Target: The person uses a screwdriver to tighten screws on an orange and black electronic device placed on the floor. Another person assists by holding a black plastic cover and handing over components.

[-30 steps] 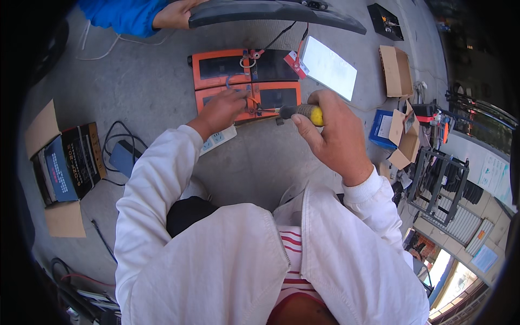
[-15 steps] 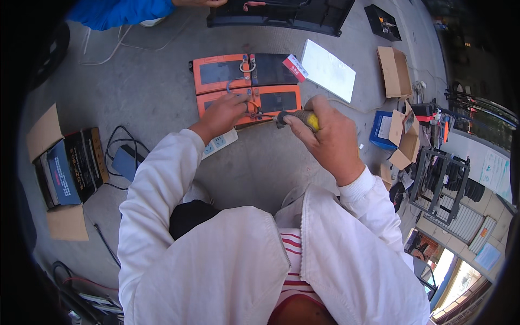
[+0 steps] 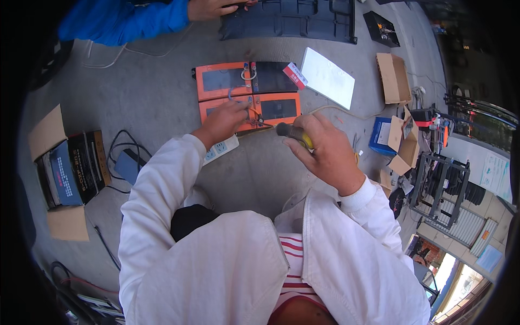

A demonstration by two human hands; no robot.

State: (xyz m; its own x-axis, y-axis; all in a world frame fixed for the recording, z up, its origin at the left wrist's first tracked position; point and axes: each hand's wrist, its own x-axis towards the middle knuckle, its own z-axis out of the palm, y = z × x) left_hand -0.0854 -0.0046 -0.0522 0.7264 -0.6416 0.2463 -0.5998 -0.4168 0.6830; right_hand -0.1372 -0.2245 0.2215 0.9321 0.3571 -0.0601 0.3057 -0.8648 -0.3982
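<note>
Several orange and black batteries (image 3: 277,109) lie together in a block on the floor in front of me. My right hand (image 3: 326,154) is closed round the black-and-yellow handle of a screwdriver (image 3: 293,131). Its thin shaft points left to the front edge of the block, near a terminal; the exact contact of the tip is too small to tell. Over the near left battery, my left hand (image 3: 222,122) is closed, its fingertips pinched at an orange cable (image 3: 253,111). A pale looped cable (image 3: 248,73) joins terminals on the far batteries.
A white power strip (image 3: 222,150) lies just below the batteries. Beside them are a white flat box (image 3: 328,77) and a small red-and-white box (image 3: 294,76). Across from me, a co-worker's blue sleeve (image 3: 130,23) and hand reach to a black ribbed panel (image 3: 290,20). Open cartons (image 3: 394,78) stand right.
My right hand and the screwdriver have lowered slightly, while my left hand stays by the terminal. The co-worker's arm has come further in, and the black panel has shifted right and shows its ribs.
</note>
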